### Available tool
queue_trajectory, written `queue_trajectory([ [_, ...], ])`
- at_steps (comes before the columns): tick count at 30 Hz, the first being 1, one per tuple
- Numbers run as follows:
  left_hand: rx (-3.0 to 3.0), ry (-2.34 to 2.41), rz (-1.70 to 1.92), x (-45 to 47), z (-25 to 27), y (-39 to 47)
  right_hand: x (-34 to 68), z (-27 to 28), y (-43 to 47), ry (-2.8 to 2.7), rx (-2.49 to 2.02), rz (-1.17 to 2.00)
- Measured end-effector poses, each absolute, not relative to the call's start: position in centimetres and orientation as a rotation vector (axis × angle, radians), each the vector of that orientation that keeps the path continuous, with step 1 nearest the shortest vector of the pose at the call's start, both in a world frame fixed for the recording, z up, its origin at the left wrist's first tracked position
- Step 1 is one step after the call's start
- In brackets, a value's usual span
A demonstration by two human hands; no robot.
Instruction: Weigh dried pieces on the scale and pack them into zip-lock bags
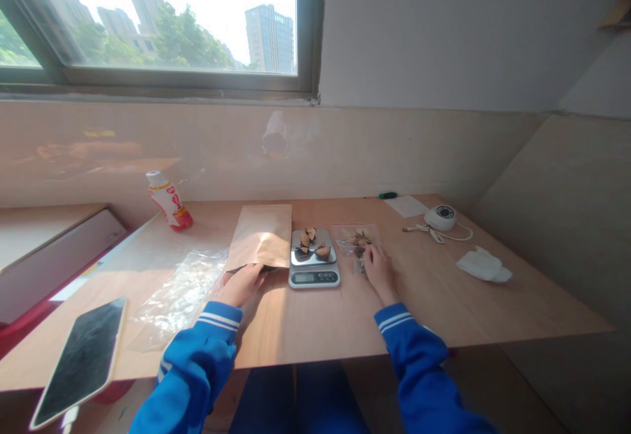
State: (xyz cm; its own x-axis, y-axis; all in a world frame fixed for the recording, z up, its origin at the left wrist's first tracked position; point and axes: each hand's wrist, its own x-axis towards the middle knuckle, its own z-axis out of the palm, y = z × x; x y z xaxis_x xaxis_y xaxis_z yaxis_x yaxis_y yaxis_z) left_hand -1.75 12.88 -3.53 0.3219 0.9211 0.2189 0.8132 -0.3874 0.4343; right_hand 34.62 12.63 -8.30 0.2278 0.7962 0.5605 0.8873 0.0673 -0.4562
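Observation:
A brown paper bag [261, 235] lies flat with its dark mouth facing me. My left hand [244, 283] is at that mouth, fingers closed on its near edge and the fingertips partly hidden. Beside the bag stands a small digital kitchen scale [314, 279], with several brown, dried-looking chunks [323, 251] on its metal plate. To the right of the scale is a small clear plastic bag [340, 233] holding pale brown pieces [362, 237]. My right hand [378, 268] grips this bag's near right side with bent fingers.
A large crumpled clear plastic bag [180, 292] lies left of my left hand. Farther left are a tablet [81, 358] over the table edge and a red-and-white bottle [170, 202]. On the right sit a white dome camera [438, 218] with its cable, white tissue [483, 265], paper [407, 206] and a green-handled tool [388, 195].

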Motion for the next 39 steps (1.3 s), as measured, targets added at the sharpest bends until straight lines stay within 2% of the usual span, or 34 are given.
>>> queue_trajectory([
  [4, 2.514, 1.605, 0.401, -2.4, -2.8, 11.7, 34.6, -8.2, 12.6, -1.571, -1.738, -0.142],
  [9, 2.6, 1.392, 0.534, -3.3, -3.0, 11.0, 34.7, -8.2, 12.7, -1.582, -1.732, -0.137],
  [15, 2.626, 1.399, 0.596, -3.9, -3.0, 10.4, 34.6, -8.2, 12.6, -1.565, -1.733, -0.157],
  [24, 2.384, 1.382, 0.893, -3.1, -0.9, 9.4, 34.7, -8.1, 12.6, -1.578, -1.715, -0.159],
  [39, 2.167, 1.526, 0.828, -2.9, -2.7, 7.0, 34.7, -8.1, 12.5, -1.573, -1.713, -0.118],
])
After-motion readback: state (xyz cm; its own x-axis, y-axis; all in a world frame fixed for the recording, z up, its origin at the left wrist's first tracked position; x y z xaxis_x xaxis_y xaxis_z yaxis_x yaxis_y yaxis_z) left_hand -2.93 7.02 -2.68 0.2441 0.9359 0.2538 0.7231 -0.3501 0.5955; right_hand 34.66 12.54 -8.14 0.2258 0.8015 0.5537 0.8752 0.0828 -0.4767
